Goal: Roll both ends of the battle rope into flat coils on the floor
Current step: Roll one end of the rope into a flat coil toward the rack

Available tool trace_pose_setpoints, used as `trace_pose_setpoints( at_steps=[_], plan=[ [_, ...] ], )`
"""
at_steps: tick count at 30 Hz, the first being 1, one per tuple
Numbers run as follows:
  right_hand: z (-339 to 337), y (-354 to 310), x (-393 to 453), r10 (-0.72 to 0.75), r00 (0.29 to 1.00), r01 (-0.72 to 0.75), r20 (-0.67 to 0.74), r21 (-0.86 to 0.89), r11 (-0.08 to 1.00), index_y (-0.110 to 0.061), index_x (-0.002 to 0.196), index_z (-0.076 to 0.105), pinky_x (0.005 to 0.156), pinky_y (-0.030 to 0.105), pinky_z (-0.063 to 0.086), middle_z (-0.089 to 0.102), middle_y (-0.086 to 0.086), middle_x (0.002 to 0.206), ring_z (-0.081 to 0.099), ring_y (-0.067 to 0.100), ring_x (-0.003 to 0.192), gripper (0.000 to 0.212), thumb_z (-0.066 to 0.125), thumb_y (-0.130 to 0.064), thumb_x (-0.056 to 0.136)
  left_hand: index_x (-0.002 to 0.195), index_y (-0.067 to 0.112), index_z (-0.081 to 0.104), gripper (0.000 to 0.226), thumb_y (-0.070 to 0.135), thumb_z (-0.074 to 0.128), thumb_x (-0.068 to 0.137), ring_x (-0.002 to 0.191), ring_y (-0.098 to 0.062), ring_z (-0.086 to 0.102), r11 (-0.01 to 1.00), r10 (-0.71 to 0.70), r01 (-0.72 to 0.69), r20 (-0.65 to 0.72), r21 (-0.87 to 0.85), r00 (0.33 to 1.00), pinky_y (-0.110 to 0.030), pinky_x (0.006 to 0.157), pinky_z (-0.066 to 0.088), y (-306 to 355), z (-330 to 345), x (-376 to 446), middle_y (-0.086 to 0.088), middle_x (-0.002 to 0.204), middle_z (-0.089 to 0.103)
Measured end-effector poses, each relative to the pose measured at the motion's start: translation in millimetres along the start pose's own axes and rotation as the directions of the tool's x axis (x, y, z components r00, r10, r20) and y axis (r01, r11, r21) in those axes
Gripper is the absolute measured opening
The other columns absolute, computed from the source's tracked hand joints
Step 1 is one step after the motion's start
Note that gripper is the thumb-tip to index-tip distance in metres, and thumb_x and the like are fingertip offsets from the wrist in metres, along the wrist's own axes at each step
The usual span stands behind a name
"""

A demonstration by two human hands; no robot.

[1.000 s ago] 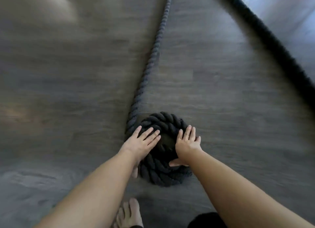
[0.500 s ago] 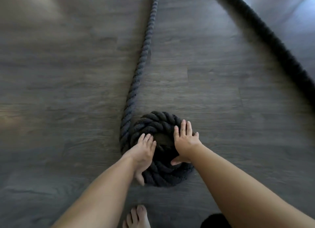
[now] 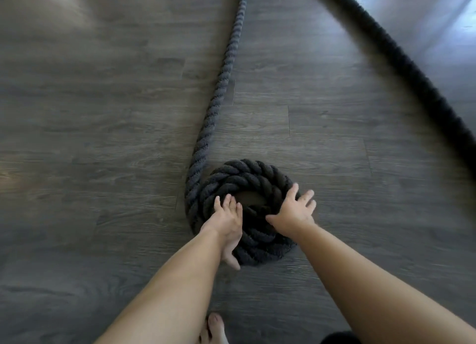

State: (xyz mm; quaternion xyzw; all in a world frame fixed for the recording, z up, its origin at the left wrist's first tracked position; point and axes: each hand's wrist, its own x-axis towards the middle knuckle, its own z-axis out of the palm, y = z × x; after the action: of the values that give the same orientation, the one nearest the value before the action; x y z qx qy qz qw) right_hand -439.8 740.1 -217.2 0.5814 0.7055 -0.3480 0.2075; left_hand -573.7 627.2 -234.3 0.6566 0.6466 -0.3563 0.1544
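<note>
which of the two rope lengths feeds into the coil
The left rope length; it curves into the coil. The right rope length passes clear of it.

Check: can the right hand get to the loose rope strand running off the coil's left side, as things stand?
Probably not directly. The right hand rests on the coil's right side, while the loose strand leaves from the left, with the left hand and the coil in between. The left hand looks better placed.
</note>
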Motion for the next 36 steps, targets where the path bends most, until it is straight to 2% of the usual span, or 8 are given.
trace_pose_setpoints(
  at_steps=[3,10,15,22,25,28,32,36],
  plan=[
    [6.6,-13.6,-0.5,0.232,0.972,-0.235,0.042,0.227,0.945,-0.014,0.156,-0.016,0.117,0.052,0.019,-0.018,0.028,0.159,0.005,0.047,0.148,0.121,0.073,-0.052,0.084,0.147,-0.021,-0.007,0.161,0.093,0.062,0.056,0.147,-0.058,0.002,0.996,-0.061,0.064,0.037,-0.057,0.997,-0.071,0.114,0.015,5.7,-16.0,9.9,-0.045,0.155,0.003],
    [19.6,-31.4,15.7,0.241,0.971,-0.235,0.000,0.218,0.947,-0.016,0.155,-0.021,0.115,0.055,0.024,-0.030,0.026,0.156,-0.011,0.055,0.144,0.113,0.069,-0.042,0.091,0.148,-0.018,-0.007,0.158,0.092,0.062,0.058,0.148,-0.055,0.003,0.987,-0.145,0.151,0.108,-0.058,0.984,-0.068,0.118,0.003,10.0,-33.8,21.9,-0.043,0.157,0.004],
    [18.3,-32.3,18.8,0.234,0.972,-0.231,-0.003,0.166,0.959,-0.017,0.155,-0.021,0.112,0.056,0.029,-0.026,0.028,0.157,-0.003,0.057,0.144,0.114,0.069,-0.044,0.090,0.150,-0.016,0.016,0.145,0.087,0.065,0.061,0.148,-0.047,0.019,0.990,0.088,-0.090,0.020,0.111,0.996,-0.068,0.117,-0.006,-31.5,-49.3,20.3,-0.035,0.155,0.028],
    [11.3,-37.3,28.4,0.217,0.976,-0.217,0.006,0.050,0.975,-0.015,0.154,-0.023,0.113,0.061,0.024,-0.024,0.032,0.156,0.000,0.059,0.143,0.114,0.065,-0.051,0.091,0.158,0.010,-0.017,0.144,0.054,0.085,0.066,0.152,-0.029,-0.019,0.893,0.252,-0.274,0.108,0.357,0.962,-0.069,0.115,-0.009,-114.9,-39.5,19.2,-0.006,0.164,-0.026],
    [6.7,-39.1,32.7,0.200,0.980,-0.201,0.014,0.017,0.980,-0.015,0.154,-0.022,0.114,0.062,0.021,-0.025,0.032,0.156,-0.001,0.060,0.143,0.114,0.065,-0.051,0.091,0.155,0.012,-0.023,0.147,0.053,0.086,0.065,0.150,-0.023,-0.023,0.888,0.276,-0.286,0.079,0.360,0.958,-0.063,0.116,-0.016,-123.6,-31.4,25.5,0.000,0.155,-0.033],
    [-0.1,-41.6,38.8,0.186,0.982,-0.186,0.031,-0.017,0.982,-0.014,0.154,-0.023,0.113,0.061,0.022,-0.024,0.032,0.156,-0.002,0.060,0.143,0.113,0.064,-0.051,0.092,0.157,0.007,-0.017,0.118,0.049,0.068,0.086,0.152,-0.026,-0.021,0.891,0.332,-0.319,0.015,0.323,0.943,-0.056,0.115,-0.019,-127.5,-25.3,34.4,-0.008,0.162,-0.025],
    [-14.5,-46.2,49.3,0.152,0.987,-0.147,0.049,-0.098,0.984,-0.014,0.153,-0.024,0.114,0.060,0.022,-0.023,0.032,0.156,0.000,0.059,0.143,0.112,0.061,-0.052,0.093,0.157,0.007,-0.017,0.154,0.077,0.075,0.056,0.144,-0.025,-0.033,0.885,0.383,-0.363,-0.010,0.292,0.924,-0.047,0.107,-0.035,-142.9,-21.3,48.4,-0.007,0.159,-0.029],
    [-30.6,-53.3,61.4,0.104,0.993,-0.093,0.055,-0.186,0.978,-0.013,0.153,-0.023,0.115,0.060,0.017,-0.021,0.034,0.156,0.000,0.059,0.143,0.111,0.060,-0.053,0.093,0.159,0.007,-0.011,0.150,0.083,0.071,0.058,0.150,-0.027,-0.023,0.899,0.392,-0.374,-0.038,0.230,0.919,-0.046,0.111,-0.026,-148.6,-14.4,61.6,-0.010,0.167,-0.016]
  ],
)
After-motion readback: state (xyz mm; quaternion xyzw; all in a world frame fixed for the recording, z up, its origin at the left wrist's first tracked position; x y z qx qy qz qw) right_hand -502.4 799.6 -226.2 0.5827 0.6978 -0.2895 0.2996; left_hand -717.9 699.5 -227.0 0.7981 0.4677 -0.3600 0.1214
